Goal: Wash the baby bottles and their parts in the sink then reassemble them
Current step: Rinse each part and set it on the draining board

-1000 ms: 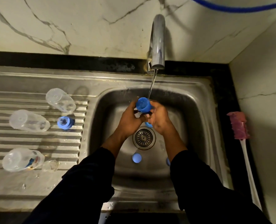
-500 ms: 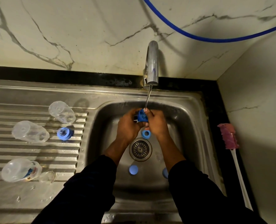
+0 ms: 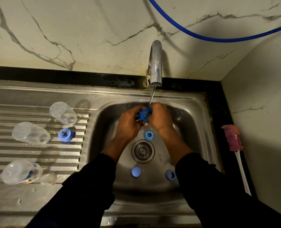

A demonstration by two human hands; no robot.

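Note:
Both hands are over the sink basin [image 3: 190, 129] under the running tap [image 3: 155, 63]. My left hand [image 3: 128, 124] and my right hand [image 3: 161, 120] together grip a blue bottle collar [image 3: 143, 115] in the water stream. Three more blue parts lie in the basin: a ring [image 3: 148, 135] just above the drain, a cap [image 3: 135, 171] and another ring [image 3: 170, 174] at the front. On the drainboard lie three clear bottles [image 3: 63, 113] [image 3: 30, 133] [image 3: 20, 172], a blue collar with teat [image 3: 65, 135] and a clear teat [image 3: 49, 179].
A pink bottle brush [image 3: 232, 139] with a white handle lies on the black counter right of the sink, by the side wall. A blue hose [image 3: 194, 34] hangs across the marble wall. The drain strainer [image 3: 143, 151] sits mid-basin.
The camera has tilted so the sink sits lower in view. Both hands stay under the stream, turning the blue collar between them; the other parts have not moved.

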